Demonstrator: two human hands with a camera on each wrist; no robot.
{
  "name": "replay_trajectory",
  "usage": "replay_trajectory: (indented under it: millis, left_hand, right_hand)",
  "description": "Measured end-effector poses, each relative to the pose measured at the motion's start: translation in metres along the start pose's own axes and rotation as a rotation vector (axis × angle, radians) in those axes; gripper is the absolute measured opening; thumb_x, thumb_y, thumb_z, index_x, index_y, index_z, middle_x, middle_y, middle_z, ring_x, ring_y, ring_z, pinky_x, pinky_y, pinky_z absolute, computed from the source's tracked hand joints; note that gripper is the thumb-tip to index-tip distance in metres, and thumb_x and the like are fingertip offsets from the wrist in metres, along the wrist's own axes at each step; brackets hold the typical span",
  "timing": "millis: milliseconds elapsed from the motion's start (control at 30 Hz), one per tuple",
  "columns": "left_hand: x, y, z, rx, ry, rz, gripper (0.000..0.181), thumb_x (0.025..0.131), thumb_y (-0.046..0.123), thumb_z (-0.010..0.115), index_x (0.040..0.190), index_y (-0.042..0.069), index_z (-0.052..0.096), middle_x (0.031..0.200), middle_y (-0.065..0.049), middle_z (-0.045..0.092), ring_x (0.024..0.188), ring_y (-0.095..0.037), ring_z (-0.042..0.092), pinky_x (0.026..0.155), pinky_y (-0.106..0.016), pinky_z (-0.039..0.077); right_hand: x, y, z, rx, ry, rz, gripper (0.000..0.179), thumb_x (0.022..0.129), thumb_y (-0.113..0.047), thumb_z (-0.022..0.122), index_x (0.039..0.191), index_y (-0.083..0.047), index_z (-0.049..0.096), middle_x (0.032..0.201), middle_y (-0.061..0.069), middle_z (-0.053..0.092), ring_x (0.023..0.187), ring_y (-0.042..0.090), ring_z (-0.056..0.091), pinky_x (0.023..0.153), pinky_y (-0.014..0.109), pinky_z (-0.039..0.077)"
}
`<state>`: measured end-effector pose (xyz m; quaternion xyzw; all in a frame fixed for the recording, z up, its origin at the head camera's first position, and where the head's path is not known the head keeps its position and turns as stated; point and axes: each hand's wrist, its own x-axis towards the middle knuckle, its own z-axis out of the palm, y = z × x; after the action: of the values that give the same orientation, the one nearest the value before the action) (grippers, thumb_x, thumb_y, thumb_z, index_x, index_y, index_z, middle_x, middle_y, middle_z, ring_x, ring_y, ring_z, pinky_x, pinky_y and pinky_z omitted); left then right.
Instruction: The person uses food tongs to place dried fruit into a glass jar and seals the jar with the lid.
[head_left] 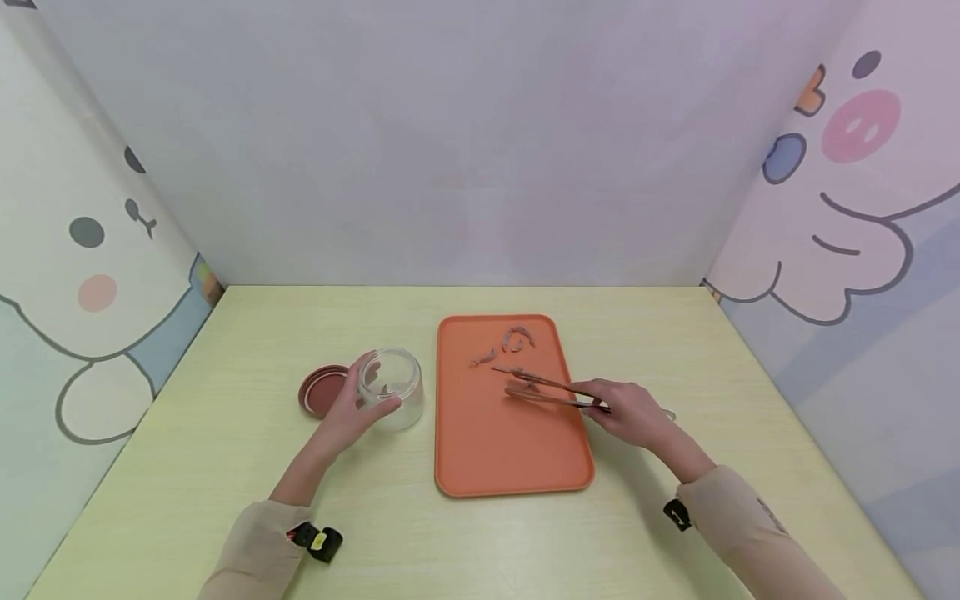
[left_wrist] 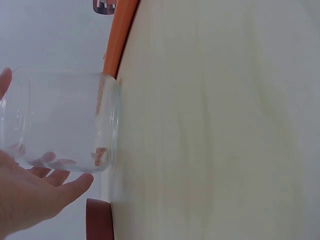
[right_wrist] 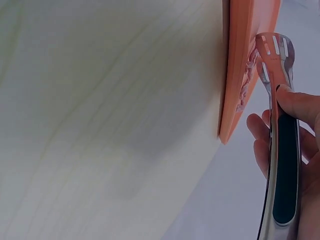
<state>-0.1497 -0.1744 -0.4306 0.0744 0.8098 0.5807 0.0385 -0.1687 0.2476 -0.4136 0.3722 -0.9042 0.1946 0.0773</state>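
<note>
My left hand [head_left: 351, 421] grips a clear glass jar [head_left: 406, 408] around its upper part, thumb on the near side. The jar stands upright and uncapped on the table, left of an orange tray [head_left: 517, 458]. A small reddish-brown piece [left_wrist: 99, 156] lies at the jar's bottom. In my right hand [head_left: 630, 412] are metal tongs [head_left: 547, 382] with dark grips, their jaws spread over the tray. Small curled pinkish pieces [head_left: 487, 358], shrimp-like in shape, lie on the tray's far half, and some sit between the tong tips. In the right wrist view the tongs' slotted heads [right_wrist: 272, 50] overlap the tray.
A dark red round lid [head_left: 322, 392] lies on the table just left of the jar, partly behind my left hand. The pale wooden table [head_left: 375, 533] ends at a plain wall at the back, with cartoon-printed panels on both sides.
</note>
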Motion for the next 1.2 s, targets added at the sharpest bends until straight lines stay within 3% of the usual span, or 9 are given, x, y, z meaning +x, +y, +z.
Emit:
replay_trajectory:
  millis: [167, 533, 967, 1200]
  left_hand:
    - [0.0004, 0.0014, 0.0004, 0.000, -0.002, 0.002, 0.081, 0.080, 0.030, 0.066, 0.139, 0.022, 0.012, 0.140, -0.012, 0.022, 0.128, -0.027, 0.018, 0.098, -0.052, 0.018]
    - [0.0012, 0.0013, 0.0004, -0.001, -0.002, 0.007, 0.081, 0.080, 0.028, 0.066, 0.139, 0.022, 0.012, 0.140, -0.013, 0.022, 0.128, -0.026, 0.017, 0.098, -0.053, 0.018]
    - [0.0008, -0.0002, -0.0001, -0.005, -0.003, -0.001, 0.081, 0.080, 0.030, 0.066, 0.139, 0.023, 0.012, 0.141, -0.011, 0.021, 0.129, -0.025, 0.017, 0.098, -0.052, 0.018]
    - [0.0010, -0.0002, -0.0001, -0.005, -0.004, 0.006, 0.080, 0.080, 0.029, 0.066, 0.139, 0.022, 0.012, 0.141, -0.011, 0.022, 0.129, -0.025, 0.017, 0.098, -0.053, 0.017]
  right_hand:
    - [0.0015, 0.0008, 0.0004, -0.002, -0.010, -0.019, 0.038, 0.075, -0.006, 0.069, 0.113, -0.010, 0.060, 0.092, 0.005, 0.064, 0.062, 0.004, 0.054, 0.050, 0.022, 0.043]
    - [0.0047, -0.0012, -0.0021, 0.040, -0.073, 0.047, 0.033, 0.078, -0.005, 0.065, 0.109, -0.014, 0.062, 0.085, -0.004, 0.062, 0.050, 0.002, 0.039, 0.046, 0.021, 0.035]
    - [0.0012, -0.0009, 0.0036, 0.070, -0.018, 0.074, 0.029, 0.079, -0.004, 0.065, 0.106, -0.013, 0.063, 0.082, -0.002, 0.063, 0.045, 0.002, 0.035, 0.045, 0.021, 0.034]
    - [0.0009, 0.0004, 0.0030, 0.123, 0.037, 0.097, 0.029, 0.078, -0.002, 0.064, 0.104, -0.013, 0.064, 0.069, -0.006, 0.058, 0.042, 0.002, 0.035, 0.040, 0.021, 0.033]
